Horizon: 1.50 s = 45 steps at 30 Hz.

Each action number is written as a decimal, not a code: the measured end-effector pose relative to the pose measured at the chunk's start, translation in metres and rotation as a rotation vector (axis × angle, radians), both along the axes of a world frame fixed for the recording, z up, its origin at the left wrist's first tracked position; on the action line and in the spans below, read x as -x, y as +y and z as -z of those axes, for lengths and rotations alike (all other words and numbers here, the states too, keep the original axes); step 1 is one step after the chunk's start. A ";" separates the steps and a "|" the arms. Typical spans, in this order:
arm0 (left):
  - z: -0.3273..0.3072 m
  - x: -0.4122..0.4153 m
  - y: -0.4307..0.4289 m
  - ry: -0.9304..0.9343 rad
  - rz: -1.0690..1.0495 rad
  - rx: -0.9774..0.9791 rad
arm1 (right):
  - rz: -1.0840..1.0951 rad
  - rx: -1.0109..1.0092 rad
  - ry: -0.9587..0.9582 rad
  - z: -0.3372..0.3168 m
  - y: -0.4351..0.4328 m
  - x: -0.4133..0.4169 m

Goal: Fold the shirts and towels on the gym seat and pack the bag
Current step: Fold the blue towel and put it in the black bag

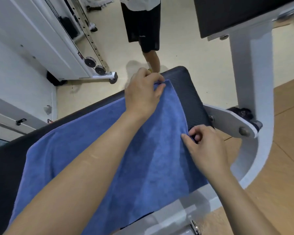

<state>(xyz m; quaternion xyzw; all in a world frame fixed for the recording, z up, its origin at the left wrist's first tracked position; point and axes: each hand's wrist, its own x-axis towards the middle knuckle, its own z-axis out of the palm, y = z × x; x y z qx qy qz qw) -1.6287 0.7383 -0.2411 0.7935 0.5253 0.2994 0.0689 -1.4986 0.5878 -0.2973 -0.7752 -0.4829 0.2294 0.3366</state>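
Head view, towel: a blue towel [151, 158] lies spread along the black gym seat [188, 89], with its near edge hanging over the seat's side.
Head view, left hand: the left hand [143, 94] reaches across to the far corner of the towel's short end and pinches the hem between thumb and curled fingers.
Head view, right hand: the right hand [205, 146] pinches the near corner of the same short end, fingers curled round the hem.
Head view, handling: the towel looks like soft, light terry with no stiffness. It will likely sag and crease wherever it is not held, and its pile should drag rather than slide on the seat's padding.
Head view, where to hold: the two end corners, as both hands have them, are the best spots. Keeping the edge taut between them should let the end carry over squarely.
Head view, surroundings: a white machine frame [249, 73] stands to the right and a bystander in black shorts [143, 28] beyond the seat.
Head view, bag and shirts: none shows here.
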 end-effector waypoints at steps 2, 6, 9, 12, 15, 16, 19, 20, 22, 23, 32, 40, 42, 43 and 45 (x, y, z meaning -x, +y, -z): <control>0.003 -0.002 0.000 -0.036 0.010 -0.027 | 0.005 -0.027 -0.003 0.000 -0.002 -0.002; 0.002 -0.007 0.001 -0.065 0.061 -0.057 | 0.102 -0.106 0.171 -0.006 -0.003 -0.005; -0.002 -0.018 0.009 -0.090 0.102 -0.043 | 0.147 -0.184 0.186 -0.009 -0.003 -0.010; -0.001 -0.030 0.019 -0.080 0.087 -0.045 | 0.044 -0.130 0.307 -0.005 -0.006 -0.012; -0.002 -0.038 0.025 -0.003 0.083 -0.064 | 0.020 -0.053 0.215 0.007 -0.013 -0.018; -0.003 -0.040 0.026 0.015 0.090 -0.066 | 0.078 -0.075 0.162 0.010 -0.015 -0.021; -0.004 -0.047 0.028 0.046 0.114 -0.107 | 0.266 -0.128 -0.025 0.012 -0.016 -0.027; -0.002 -0.049 0.028 0.051 0.120 -0.125 | 0.295 -0.117 -0.077 0.013 -0.015 -0.028; 0.001 -0.051 0.029 0.060 0.131 -0.176 | 0.295 -0.088 -0.131 0.018 -0.014 -0.027; 0.003 -0.052 0.029 0.071 0.137 -0.207 | 0.279 -0.095 -0.160 0.020 -0.015 -0.025; -0.007 -0.038 -0.002 0.151 0.146 -0.463 | -0.042 -0.401 -0.494 0.011 -0.020 0.004; 0.028 0.054 -0.148 0.327 -0.053 -0.013 | -0.288 -0.101 -0.601 0.005 -0.007 0.011; 0.042 0.076 -0.175 0.331 -0.127 0.039 | -0.296 -0.069 -0.638 0.000 -0.006 0.011; 0.049 0.086 -0.185 0.332 -0.143 0.049 | -0.296 -0.054 -0.645 -0.002 -0.005 0.012; 0.060 0.097 -0.197 0.331 -0.136 0.067 | -0.285 -0.033 -0.622 -0.006 -0.003 0.015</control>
